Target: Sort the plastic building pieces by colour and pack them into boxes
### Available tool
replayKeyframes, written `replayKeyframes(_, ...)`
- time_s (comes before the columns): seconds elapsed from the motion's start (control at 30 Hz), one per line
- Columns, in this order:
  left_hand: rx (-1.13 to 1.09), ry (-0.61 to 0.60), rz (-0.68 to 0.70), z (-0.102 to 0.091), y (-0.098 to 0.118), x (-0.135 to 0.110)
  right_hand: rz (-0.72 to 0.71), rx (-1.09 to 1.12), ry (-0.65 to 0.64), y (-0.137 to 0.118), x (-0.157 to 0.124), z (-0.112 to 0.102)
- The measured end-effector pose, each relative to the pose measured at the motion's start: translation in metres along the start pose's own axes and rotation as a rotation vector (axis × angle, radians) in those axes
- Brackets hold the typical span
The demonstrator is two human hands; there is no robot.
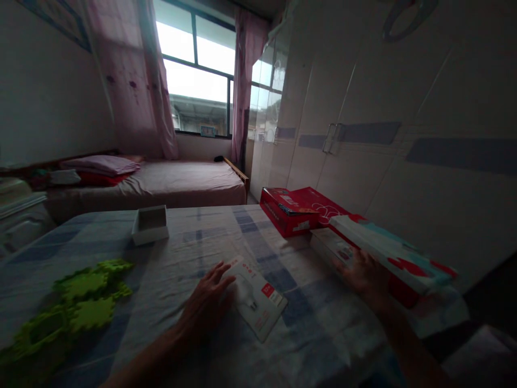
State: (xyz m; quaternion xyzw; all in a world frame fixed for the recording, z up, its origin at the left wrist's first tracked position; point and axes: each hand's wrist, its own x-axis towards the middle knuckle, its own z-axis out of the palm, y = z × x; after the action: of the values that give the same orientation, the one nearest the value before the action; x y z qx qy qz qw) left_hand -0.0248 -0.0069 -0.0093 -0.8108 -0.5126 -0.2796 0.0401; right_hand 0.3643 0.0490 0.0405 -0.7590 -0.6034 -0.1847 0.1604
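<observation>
A flat white and red pack with a light bulb shape on its face (262, 307) lies tilted on the tablecloth in the middle. Beside its left edge rests my left hand (208, 296), fingers stretched out and fingertips at the pack; whether they press on it I cannot tell. On the right, my right hand (367, 277) lies with spread fingers over the near end of a white box (329, 242) that has a small printed label. Part of that box is hidden beneath the hand.
A red box (288, 213) and a larger red one (319, 199) stand at the back right, near a long white, blue and red package (388, 250). At left lie green foam puzzle pieces (86, 293); an open white box (150, 229) sits near the far edge.
</observation>
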Motion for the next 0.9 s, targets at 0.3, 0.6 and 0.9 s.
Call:
replayKeyframes(0.3, -0.008, -0.039, 0.022, -0.008, 0.007, 0.004, -0.033, -0.025, 0.013, 0.007, -0.007, 0.012)
replayKeyframes(0.6, -0.030, -0.134, -0.010, -0.015, 0.013, 0.004, -0.007, 0.009, -0.070, 0.004, -0.010, 0.000)
replayKeyframes(0.9, -0.190, -0.322, 0.294, -0.020, 0.037, -0.002, 0.081, 0.168, -0.003, 0.023, 0.003, 0.034)
